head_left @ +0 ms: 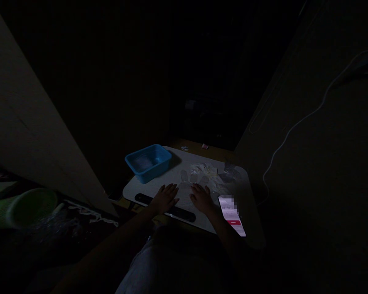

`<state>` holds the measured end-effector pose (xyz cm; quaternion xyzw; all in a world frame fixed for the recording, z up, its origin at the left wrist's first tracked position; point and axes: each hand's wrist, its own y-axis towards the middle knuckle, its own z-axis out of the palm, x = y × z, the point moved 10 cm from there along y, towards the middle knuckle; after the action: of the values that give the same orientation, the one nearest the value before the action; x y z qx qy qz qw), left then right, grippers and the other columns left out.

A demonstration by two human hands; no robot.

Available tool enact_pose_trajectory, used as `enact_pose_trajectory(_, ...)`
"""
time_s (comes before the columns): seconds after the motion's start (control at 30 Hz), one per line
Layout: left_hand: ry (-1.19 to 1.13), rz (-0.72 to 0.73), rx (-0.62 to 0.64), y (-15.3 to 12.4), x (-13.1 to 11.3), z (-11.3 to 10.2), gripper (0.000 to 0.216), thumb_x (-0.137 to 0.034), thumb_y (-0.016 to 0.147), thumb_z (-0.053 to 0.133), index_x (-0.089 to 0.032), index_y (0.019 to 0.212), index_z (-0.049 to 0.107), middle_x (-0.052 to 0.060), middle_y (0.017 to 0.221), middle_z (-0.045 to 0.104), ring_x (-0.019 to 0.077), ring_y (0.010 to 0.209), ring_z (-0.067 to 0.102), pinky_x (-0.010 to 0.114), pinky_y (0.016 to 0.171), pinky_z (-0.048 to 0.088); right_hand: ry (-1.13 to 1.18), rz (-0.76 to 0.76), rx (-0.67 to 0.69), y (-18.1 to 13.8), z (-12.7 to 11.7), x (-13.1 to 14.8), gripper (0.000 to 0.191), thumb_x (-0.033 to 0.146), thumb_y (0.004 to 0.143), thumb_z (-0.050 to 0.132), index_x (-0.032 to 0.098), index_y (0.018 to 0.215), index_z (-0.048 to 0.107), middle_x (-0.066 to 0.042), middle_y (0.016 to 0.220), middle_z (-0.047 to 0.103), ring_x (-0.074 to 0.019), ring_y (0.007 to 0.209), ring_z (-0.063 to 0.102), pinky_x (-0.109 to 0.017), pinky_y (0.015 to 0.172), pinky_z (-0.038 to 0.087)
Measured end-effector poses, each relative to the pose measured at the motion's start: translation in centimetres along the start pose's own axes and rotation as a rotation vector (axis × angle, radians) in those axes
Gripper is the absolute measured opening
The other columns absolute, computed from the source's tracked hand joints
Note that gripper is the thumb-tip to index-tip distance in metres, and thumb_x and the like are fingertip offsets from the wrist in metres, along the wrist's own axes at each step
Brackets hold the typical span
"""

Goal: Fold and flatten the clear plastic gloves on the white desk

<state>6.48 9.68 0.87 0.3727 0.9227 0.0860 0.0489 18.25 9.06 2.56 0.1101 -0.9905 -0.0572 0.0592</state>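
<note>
In dim light, my left hand (165, 198) lies palm down near the front edge of a small white table (184, 159), its fingers stretched out. My right hand (201, 197) is also palm down, a little to the right, with fingers spread. Neither hand holds anything. Just beyond my fingertips are a few small translucent pieces (194, 178) and crumpled clear plastic wrappers (216, 179). A lit phone (232, 216) lies to the right of my right hand. A blue plastic basin (149, 163) stands at the table's left rear corner; its contents are too dark to make out.
A dark strip (180, 213) runs along the table's front edge. On the left, a green container (33, 208) lies tipped beside clear plastic (57, 224). A white cable (290, 132) hangs along the right wall. Small scraps, one of them pink (205, 146), lie behind the table.
</note>
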Motion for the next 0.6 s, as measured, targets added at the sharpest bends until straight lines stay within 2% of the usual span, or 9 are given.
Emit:
enact_pose_trajectory(0.13,0.01,0.008,-0.017,-0.1,-0.3,-0.3,0.053,-0.045,0.087,0.021,-0.014,0.128,0.032,0.012,0.134,0.031,0.0243,0.122,0.026,0.044,0.097,0.019,0.003,-0.067,-0.041,0.7,-1.2,1.0,0.038,0.028,0.083,0.031,0.022,0.119,0.043,-0.004,0.129,0.041,-0.015,0.121,0.028,-0.039,0.1,0.012)
enact_pose_trajectory(0.3,0.0,-0.003,-0.045,-0.2,0.0,-0.6,0.052,-0.043,0.087,0.021,-0.013,0.128,0.033,0.013,0.132,0.034,0.0232,0.121,0.029,0.042,0.097,0.022,-0.047,-0.129,-0.028,0.6,-0.1,2.9,0.044,0.034,0.086,0.023,0.021,0.127,0.032,-0.005,0.135,0.031,-0.0166,0.125,0.021,-0.042,0.1,0.011)
enact_pose_trajectory(0.43,-0.009,-0.015,-0.065,-0.2,0.1,-0.7,0.051,-0.042,0.087,0.021,-0.013,0.126,0.034,0.013,0.131,0.035,0.0233,0.12,0.03,0.041,0.096,0.024,-0.063,-0.106,-0.005,0.2,0.9,2.5,0.047,0.036,0.087,0.02,0.02,0.13,0.026,-0.005,0.137,0.026,-0.0164,0.126,0.018,-0.042,0.101,0.01)
enact_pose_trajectory(0.6,-0.03,-0.028,-0.073,-0.2,0.2,-0.9,0.049,-0.041,0.087,0.024,-0.012,0.124,0.038,0.013,0.13,0.038,0.023,0.119,0.032,0.041,0.096,0.026,-0.069,-0.065,-0.022,0.1,0.8,1.1,0.046,0.035,0.087,0.02,0.019,0.13,0.026,-0.005,0.137,0.025,-0.0159,0.127,0.016,-0.042,0.101,0.01)
